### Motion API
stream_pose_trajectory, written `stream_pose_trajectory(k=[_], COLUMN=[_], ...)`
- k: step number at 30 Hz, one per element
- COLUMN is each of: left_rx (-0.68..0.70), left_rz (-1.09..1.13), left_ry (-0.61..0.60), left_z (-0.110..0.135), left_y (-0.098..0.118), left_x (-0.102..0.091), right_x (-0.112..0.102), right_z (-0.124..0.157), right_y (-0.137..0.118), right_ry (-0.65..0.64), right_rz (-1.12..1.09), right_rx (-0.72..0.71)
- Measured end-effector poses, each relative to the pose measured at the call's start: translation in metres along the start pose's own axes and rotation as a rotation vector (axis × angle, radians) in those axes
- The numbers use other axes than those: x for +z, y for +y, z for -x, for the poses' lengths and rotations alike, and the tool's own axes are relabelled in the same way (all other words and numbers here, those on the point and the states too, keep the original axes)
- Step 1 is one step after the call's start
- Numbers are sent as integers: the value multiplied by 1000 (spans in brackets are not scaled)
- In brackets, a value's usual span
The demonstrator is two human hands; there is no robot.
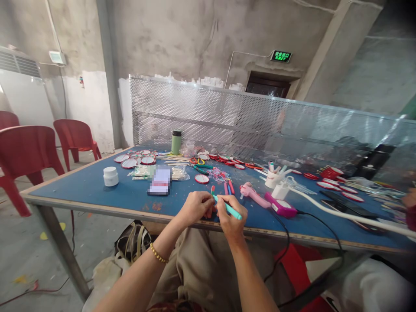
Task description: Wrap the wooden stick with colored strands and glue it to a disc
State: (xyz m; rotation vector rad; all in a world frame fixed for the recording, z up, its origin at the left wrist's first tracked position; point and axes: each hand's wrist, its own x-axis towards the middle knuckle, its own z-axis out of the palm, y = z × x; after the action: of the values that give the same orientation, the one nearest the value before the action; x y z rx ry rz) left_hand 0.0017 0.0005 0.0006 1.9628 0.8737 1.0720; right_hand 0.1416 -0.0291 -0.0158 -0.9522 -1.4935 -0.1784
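The person's right hand [232, 219] is closed, pinching a turquoise marker pen [234, 212] between thumb and fingers; the pen slants, its upper end towards the left hand [196, 207]. That left hand has its fingers curled together, apparently pinching a small red-and-green stick [212, 190] whose lower end the fingers hide. Both hands meet at the near edge of a blue-topped bench [84, 190], about midway along it. Farther in from that edge lie a smartphone [160, 180] and a red-rimmed disc [202, 179]. A white lidded jar [111, 177] stands towards the left edge; a green bottle [176, 143] stands near the far edge.
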Motion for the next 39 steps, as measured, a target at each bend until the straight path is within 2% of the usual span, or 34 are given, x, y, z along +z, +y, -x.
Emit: stream_pose_trajectory(k=[10,22,39], left_rx=[4,4,6], left_rz=[31,19,30], left_ry=[-5,3,0], left_z=[0,0,0], left_y=[1,-2,-1], left_x=[0,1,1], right_x=[-2,-1,-1], right_z=[1,-1,0], right_y=[0,-3,0], right_ry=[42,2,27], right_rz=[25,14,15], right_rx=[16,-7,-3])
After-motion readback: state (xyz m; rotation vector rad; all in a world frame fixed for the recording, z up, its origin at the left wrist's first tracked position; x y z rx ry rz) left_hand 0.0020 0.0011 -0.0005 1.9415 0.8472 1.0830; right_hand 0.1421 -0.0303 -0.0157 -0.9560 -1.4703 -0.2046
